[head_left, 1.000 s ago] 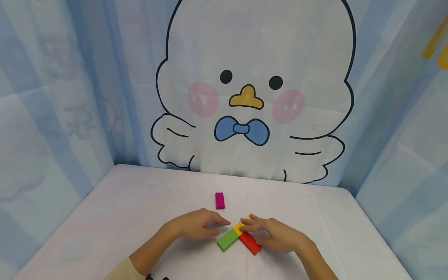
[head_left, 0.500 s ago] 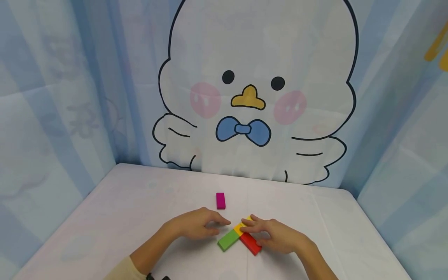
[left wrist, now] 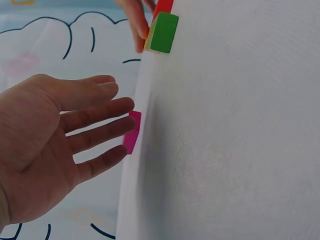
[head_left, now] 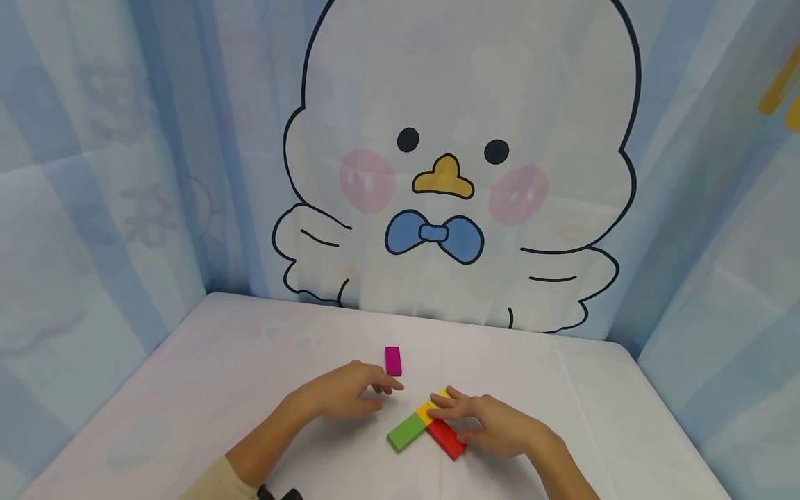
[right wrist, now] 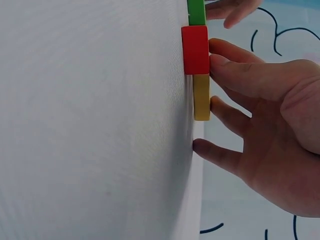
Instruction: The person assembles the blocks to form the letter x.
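Observation:
My left hand [head_left: 346, 391] hovers over the white table, fingers extended and apart, holding nothing. Just beyond its fingertips lies a magenta block [head_left: 392, 361], which the fingers partly overlap in the left wrist view. To the right, a green block [head_left: 406, 432] and a yellow block [head_left: 425, 412] form one slanting line. A red block [head_left: 446, 440] branches off toward the near right where they meet. My right hand [head_left: 496, 423] rests on this group with spread fingers: the thumb is at the red block, other fingertips on the yellow, part of which they hide.
The white-covered table [head_left: 250, 361] ends at a backdrop [head_left: 462, 90] printed with a big cartoon chick. Pale blue curtains [head_left: 81, 208] hang on both sides. A dark object [head_left: 281, 494] shows beside the left sleeve at the bottom edge.
My left hand has lifted away from beside the green block and shifted slightly up and left, toward the magenta block. The right hand and the blocks stay put.

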{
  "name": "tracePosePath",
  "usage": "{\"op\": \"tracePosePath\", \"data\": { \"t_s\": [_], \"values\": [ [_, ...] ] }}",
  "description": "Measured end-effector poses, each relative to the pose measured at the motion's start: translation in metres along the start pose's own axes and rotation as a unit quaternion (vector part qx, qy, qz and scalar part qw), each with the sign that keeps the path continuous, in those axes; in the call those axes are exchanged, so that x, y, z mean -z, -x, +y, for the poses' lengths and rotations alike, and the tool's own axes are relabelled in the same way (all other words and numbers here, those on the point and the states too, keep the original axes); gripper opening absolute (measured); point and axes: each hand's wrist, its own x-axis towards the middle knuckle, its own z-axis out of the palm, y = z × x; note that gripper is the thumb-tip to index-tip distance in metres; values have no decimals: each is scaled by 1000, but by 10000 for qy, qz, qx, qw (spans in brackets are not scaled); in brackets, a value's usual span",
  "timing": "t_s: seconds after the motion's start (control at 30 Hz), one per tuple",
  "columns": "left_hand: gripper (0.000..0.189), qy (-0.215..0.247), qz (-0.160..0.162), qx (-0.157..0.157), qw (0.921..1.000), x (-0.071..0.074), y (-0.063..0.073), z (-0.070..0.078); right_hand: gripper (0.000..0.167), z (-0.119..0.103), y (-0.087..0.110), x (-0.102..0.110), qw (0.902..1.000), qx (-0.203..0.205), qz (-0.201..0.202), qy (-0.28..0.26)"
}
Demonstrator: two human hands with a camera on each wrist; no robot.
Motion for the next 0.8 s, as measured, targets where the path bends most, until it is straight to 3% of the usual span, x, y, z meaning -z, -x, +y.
{"op": "tracePosePath", "data": {
  "t_s": [0.47,0.8],
  "values": [
    [41,-786,311,332,9959,11,-17,-10,57,-3,2,1,9997,234,64,90],
    [43,-840,272,409,9953,13,-28,-15,58,-1,1,1,9996,259,56,72]
  ]
}}
